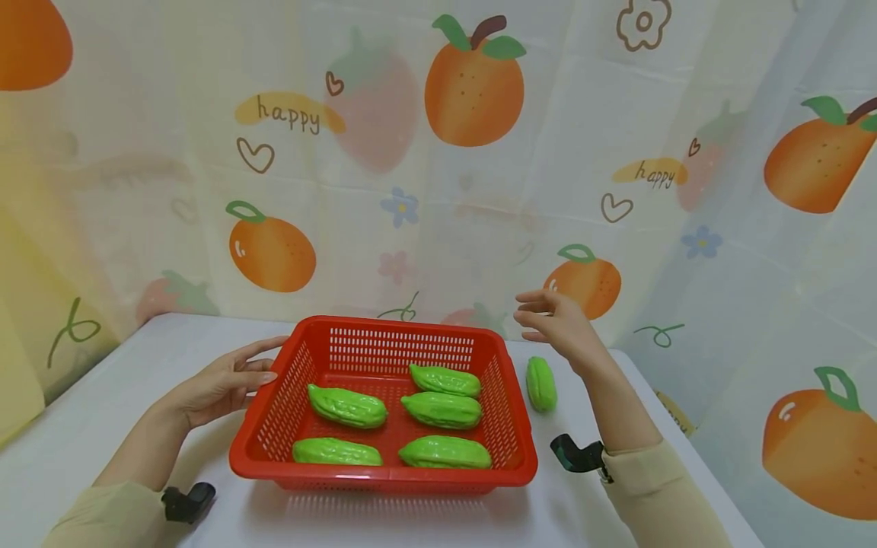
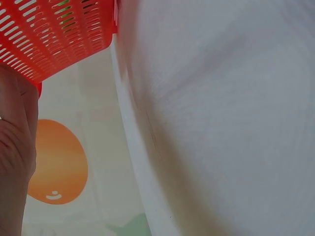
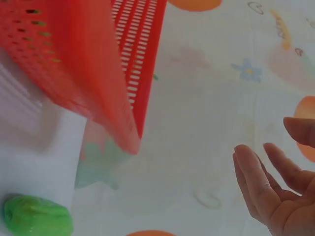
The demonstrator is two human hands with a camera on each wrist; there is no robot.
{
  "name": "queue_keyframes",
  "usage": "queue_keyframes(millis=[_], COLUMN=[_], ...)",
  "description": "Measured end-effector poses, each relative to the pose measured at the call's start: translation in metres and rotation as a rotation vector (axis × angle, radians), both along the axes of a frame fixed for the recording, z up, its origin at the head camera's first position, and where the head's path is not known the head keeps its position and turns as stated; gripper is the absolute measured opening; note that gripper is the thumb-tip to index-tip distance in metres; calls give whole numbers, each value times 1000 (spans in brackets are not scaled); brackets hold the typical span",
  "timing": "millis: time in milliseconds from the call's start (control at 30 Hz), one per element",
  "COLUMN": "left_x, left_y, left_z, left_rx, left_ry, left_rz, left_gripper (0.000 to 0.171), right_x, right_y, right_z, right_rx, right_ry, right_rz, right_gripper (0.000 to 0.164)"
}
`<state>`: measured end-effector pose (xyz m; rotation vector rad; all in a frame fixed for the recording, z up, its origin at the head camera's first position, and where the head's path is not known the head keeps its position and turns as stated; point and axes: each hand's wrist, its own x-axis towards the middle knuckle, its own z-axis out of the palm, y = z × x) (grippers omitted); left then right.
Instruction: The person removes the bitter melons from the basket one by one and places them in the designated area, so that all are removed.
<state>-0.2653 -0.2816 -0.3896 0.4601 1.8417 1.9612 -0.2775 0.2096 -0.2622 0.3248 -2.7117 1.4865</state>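
Observation:
A red plastic basket with slotted walls stands on the white table, several green bitter melons lying apart on its floor. At its left rim is my left hand, fingers extended and touching the edge; the left wrist view shows the fingers against the slotted wall. Beyond the basket's right back corner, my right hand is raised in the air with loosely bent fingers and nothing in them. Below it, one more bitter melon lies on the table outside the basket's right wall.
The white table ends at a pale curtain printed with oranges, strawberries and flowers. Black camera mounts are strapped at both wrists. A small yellowish item shows past the table's right edge.

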Motion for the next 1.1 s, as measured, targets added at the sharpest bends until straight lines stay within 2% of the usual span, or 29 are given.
queue_keyframes(millis=[200, 400, 767, 1100], left_x=[0, 1, 0, 0], left_y=[-2, -3, -3, -1], left_z=[-1, -1, -1, 0], left_rx=[21, 38, 45, 31], left_ry=[5, 13, 10, -4], left_rz=[-26, -47, -44, -23], left_gripper=[53, 52, 52, 52], right_x=[-2, -6, -13, -14], right_y=[-17, -36, -76, -97], right_z=[5, 6, 4, 1], right_rx=[-32, -61, -126, -141], right_ry=[24, 5, -51, -99], right_rz=[38, 109, 212, 301], right_gripper=[43, 43, 39, 39])
